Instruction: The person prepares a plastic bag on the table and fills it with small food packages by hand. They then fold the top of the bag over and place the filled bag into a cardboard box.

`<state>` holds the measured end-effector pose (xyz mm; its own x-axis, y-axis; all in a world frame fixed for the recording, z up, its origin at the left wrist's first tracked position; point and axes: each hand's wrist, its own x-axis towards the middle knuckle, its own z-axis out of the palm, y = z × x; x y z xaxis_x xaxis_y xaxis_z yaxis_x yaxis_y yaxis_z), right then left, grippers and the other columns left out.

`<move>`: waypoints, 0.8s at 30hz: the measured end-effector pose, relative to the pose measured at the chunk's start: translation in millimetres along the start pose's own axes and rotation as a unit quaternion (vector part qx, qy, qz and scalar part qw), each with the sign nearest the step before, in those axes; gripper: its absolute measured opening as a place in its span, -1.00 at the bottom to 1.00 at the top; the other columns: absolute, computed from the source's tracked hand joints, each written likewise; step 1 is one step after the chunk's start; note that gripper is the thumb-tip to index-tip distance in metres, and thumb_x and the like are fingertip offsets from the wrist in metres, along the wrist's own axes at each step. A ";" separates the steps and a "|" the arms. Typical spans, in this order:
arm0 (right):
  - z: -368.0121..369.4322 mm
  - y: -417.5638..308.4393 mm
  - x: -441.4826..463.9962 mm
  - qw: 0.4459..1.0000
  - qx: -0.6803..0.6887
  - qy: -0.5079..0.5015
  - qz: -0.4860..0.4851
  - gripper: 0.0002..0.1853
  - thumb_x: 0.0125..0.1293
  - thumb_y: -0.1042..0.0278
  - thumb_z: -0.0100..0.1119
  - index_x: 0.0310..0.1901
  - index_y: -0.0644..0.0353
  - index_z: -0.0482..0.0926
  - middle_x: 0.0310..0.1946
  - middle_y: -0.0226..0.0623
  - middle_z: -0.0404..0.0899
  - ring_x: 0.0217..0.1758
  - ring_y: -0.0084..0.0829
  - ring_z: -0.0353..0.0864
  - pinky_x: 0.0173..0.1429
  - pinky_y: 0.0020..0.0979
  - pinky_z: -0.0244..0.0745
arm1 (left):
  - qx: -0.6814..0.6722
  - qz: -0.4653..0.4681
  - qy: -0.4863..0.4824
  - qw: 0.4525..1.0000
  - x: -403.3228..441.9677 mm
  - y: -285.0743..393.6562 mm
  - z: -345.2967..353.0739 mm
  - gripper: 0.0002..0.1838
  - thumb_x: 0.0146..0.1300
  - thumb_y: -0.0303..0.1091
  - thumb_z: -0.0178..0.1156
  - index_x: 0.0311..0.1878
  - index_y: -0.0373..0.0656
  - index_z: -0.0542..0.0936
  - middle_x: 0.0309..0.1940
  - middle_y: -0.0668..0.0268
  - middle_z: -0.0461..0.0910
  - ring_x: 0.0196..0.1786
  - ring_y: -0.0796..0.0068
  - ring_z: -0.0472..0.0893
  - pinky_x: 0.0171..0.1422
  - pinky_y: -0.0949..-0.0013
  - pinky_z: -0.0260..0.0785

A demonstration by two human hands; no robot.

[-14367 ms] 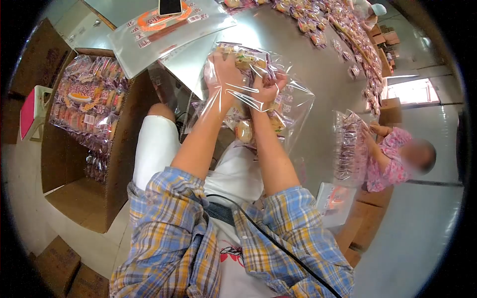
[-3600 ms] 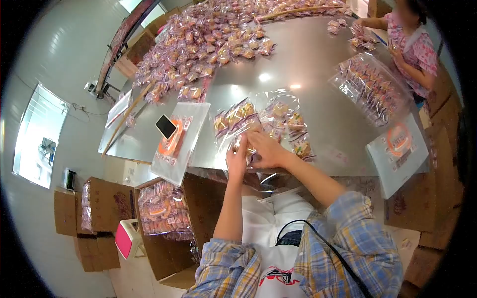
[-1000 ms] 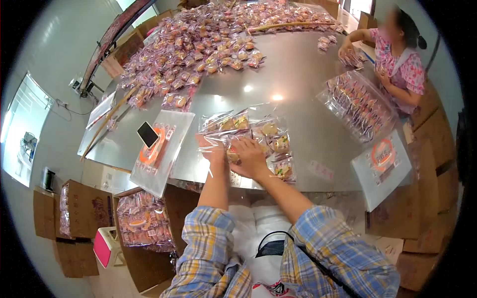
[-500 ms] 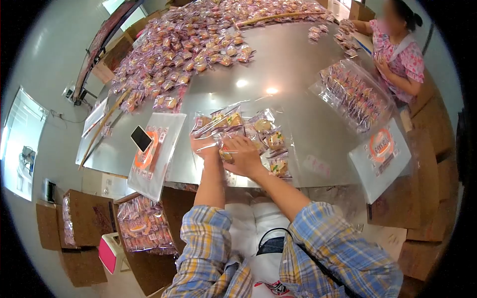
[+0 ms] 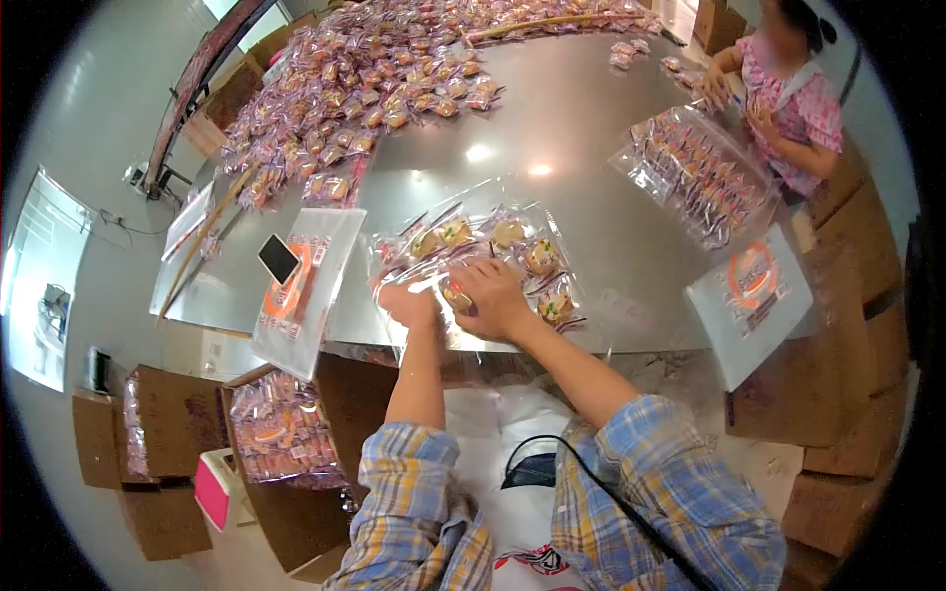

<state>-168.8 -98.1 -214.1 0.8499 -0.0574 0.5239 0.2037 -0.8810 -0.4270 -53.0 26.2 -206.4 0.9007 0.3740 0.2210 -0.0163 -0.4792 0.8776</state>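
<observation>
1. Your right hand (image 5: pixel 490 295) curls closed round a wrapped pastry (image 5: pixel 456 299) that pokes out on its thumb side; the bent fingers probably keep the loose wrapper from sliding.
2. Your left hand (image 5: pixel 408 303) is just beside it, with shiny film over it. The fingers are blurred, so you cannot tell from here whether they grip anything.
3. Both hands are at a transparent plastic bag (image 5: pixel 435 266) lying near your edge of the metal table (image 5: pixel 591 128), likely placed there for easy reach. Whether your right hand is inside it is unclear.
4. Other pastry packets (image 5: pixel 542 258) lie at the bag's far and right sides, apparently set flat so that they sit side by side.
5. To your left, a phone (image 5: pixel 279 259) rests on a stack of printed bags (image 5: pixel 330 288), perhaps as a weight. Below stands a cardboard box (image 5: pixel 360 392) holding a filled bag (image 5: pixel 281 433).
6. Beyond your hands is a heap of packets (image 5: pixel 365 89), with a stick (image 5: pixel 557 27) lying across it, possibly as a divider.
7. At the right, a co-worker (image 5: pixel 796 103) stands by a second filled bag (image 5: pixel 698 177).
</observation>
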 end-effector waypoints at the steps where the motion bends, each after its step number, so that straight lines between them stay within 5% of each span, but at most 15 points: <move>1: -5.1 6.4 -3.6 1.000 -0.001 0.002 -0.005 -0.24 0.06 0.02 0.47 0.30 0.16 0.53 0.24 -0.14 0.60 0.39 -0.12 0.50 0.50 -0.07 0.27 | -0.032 -0.069 -0.025 0.997 -13.6 12.3 -9.3 -0.38 0.07 -0.15 0.60 0.04 -0.41 0.57 -0.27 -0.02 0.73 -0.22 0.00 0.75 -0.01 0.09 0.59; 2: -7.8 10.7 -7.9 1.000 -0.004 0.026 0.009 -0.24 0.07 0.02 0.47 0.33 0.12 0.53 0.20 -0.13 0.62 0.35 -0.09 0.53 0.48 -0.07 0.29 | -0.066 0.048 -0.007 0.997 -9.8 -14.4 -2.0 -0.38 0.15 -0.22 0.54 0.15 -0.40 0.51 -0.25 0.00 0.71 -0.17 0.02 0.74 0.06 0.10 0.57; 4: -20.1 8.8 -8.3 0.999 -0.001 0.013 0.049 -0.26 0.08 0.03 0.46 0.33 0.11 0.54 0.16 -0.10 0.64 0.32 -0.06 0.55 0.44 -0.04 0.33 | -0.129 0.031 -0.017 0.991 -35.1 3.3 -20.0 -0.37 0.18 -0.27 0.53 0.19 -0.40 0.47 -0.08 -0.05 0.66 -0.02 0.06 0.70 0.11 0.13 0.55; 6: -14.7 17.1 -2.3 0.997 0.059 0.005 0.049 -0.18 0.05 -0.10 0.52 0.32 0.17 0.54 0.18 -0.07 0.61 0.34 -0.01 0.52 0.37 0.00 0.42 | -0.161 0.211 0.032 0.964 -36.0 -23.1 -13.1 -0.36 0.21 -0.26 0.53 0.21 -0.39 0.46 0.09 -0.09 0.58 0.12 0.04 0.65 0.13 0.12 0.53; 8: -13.4 9.4 4.2 0.995 -0.073 -0.020 0.062 -0.12 0.01 -0.17 0.56 0.30 0.22 0.54 0.21 -0.05 0.58 0.37 0.00 0.48 0.34 -0.01 0.46 | -0.213 0.158 0.036 0.964 -34.2 -34.4 -1.5 -0.38 0.27 -0.33 0.43 0.30 -0.39 0.42 0.14 -0.09 0.55 0.14 0.00 0.64 0.21 0.11 0.51; 9: -13.4 4.5 2.3 0.987 -0.141 -0.032 0.068 -0.09 0.00 -0.21 0.57 0.29 0.24 0.55 0.23 -0.05 0.57 0.39 0.01 0.46 0.32 -0.01 0.48 | -0.085 0.123 0.047 0.988 -44.7 -9.4 -23.9 -0.39 0.29 -0.36 0.38 0.34 -0.37 0.41 0.13 -0.07 0.56 0.11 0.00 0.67 0.21 0.16 0.53; 10: -11.3 -0.9 1.1 0.986 -0.017 -0.059 0.154 0.01 -0.01 -0.25 0.59 0.38 0.26 0.49 0.41 0.08 0.42 0.46 0.11 0.41 0.47 0.01 0.31 | -0.031 0.053 0.007 0.998 -48.4 6.8 -38.9 -0.34 0.22 -0.40 0.40 0.36 -0.37 0.40 0.10 -0.07 0.56 0.09 -0.04 0.68 0.22 0.13 0.54; 11: -26.7 -19.9 4.4 0.992 -0.077 -0.065 0.073 -0.05 0.07 -0.12 0.57 0.39 0.32 0.44 0.35 0.11 0.47 0.43 0.11 0.43 0.45 0.04 0.34 | -0.020 0.044 -0.001 0.999 -45.5 -3.6 -35.7 -0.35 0.26 -0.46 0.34 0.41 -0.32 0.39 0.16 -0.06 0.53 0.08 -0.02 0.68 0.24 0.14 0.54; 14: -15.1 -36.7 4.6 0.993 0.070 -0.041 0.090 -0.17 0.18 0.01 0.51 0.38 0.30 0.43 0.26 0.12 0.53 0.29 0.14 0.54 0.42 0.02 0.42 | -0.198 0.018 -0.020 0.980 -44.6 -11.1 -35.2 -0.39 0.36 -0.56 0.19 0.48 -0.26 0.33 0.26 -0.08 0.51 0.08 0.06 0.69 0.31 0.17 0.52; 16: 13.4 -27.6 2.6 0.980 0.174 -0.004 0.099 -0.23 0.21 0.16 0.52 0.38 0.29 0.41 0.22 0.09 0.56 0.25 0.08 0.59 0.39 -0.04 0.47 | -0.198 0.036 -0.006 0.980 -36.5 -23.4 -28.8 -0.35 0.39 -0.42 0.24 0.50 -0.30 0.27 -0.08 0.03 0.68 -0.10 0.14 0.73 0.09 0.13 0.55; 17: 28.9 -23.5 -0.2 0.963 0.244 0.031 0.111 -0.25 0.21 0.24 0.52 0.38 0.29 0.40 0.22 0.06 0.56 0.24 0.02 0.59 0.38 -0.08 0.48 | -0.086 -0.036 -0.010 0.996 -42.7 -21.1 -29.4 -0.32 0.39 -0.37 0.26 0.50 -0.31 0.26 -0.21 0.09 0.70 -0.18 0.16 0.73 0.00 0.11 0.55; 20: 53.1 -32.7 10.0 0.878 0.431 0.135 0.160 -0.25 0.22 0.52 0.50 0.40 0.27 0.31 0.24 -0.11 0.53 0.24 -0.26 0.57 0.33 -0.25 0.51 | -0.137 -0.041 0.021 0.990 -45.2 -29.1 -21.5 -0.33 0.38 -0.32 0.30 0.48 -0.30 0.30 -0.44 0.20 0.62 -0.36 0.20 0.66 -0.16 0.10 0.50; 23: 67.8 -28.0 21.1 0.825 0.513 0.084 0.222 -0.26 0.23 0.48 0.51 0.39 0.26 0.32 0.28 -0.16 0.49 0.24 -0.31 0.56 0.33 -0.27 0.50 | -0.135 -0.061 -0.006 0.989 -45.4 -32.0 -26.5 -0.39 0.40 -0.33 0.28 0.43 -0.36 0.37 -0.53 0.27 0.52 -0.46 0.32 0.55 -0.24 0.20 0.45; 24: 97.0 -12.7 22.2 0.830 0.498 0.138 0.210 -0.35 0.24 0.49 0.49 0.33 0.25 0.41 0.21 -0.18 0.54 0.23 -0.38 0.57 0.28 -0.31 0.53 | -0.148 -0.066 -0.009 0.987 -45.5 -33.6 -28.7 -0.40 0.40 -0.32 0.28 0.41 -0.37 0.39 -0.54 0.28 0.50 -0.48 0.36 0.52 -0.27 0.22 0.43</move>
<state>-105.4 -42.6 -268.6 0.8316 -0.4881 0.2651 0.3356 0.0612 -0.9400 -105.9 48.1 -233.7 0.9110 0.4023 0.0910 -0.0218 -0.1734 0.9846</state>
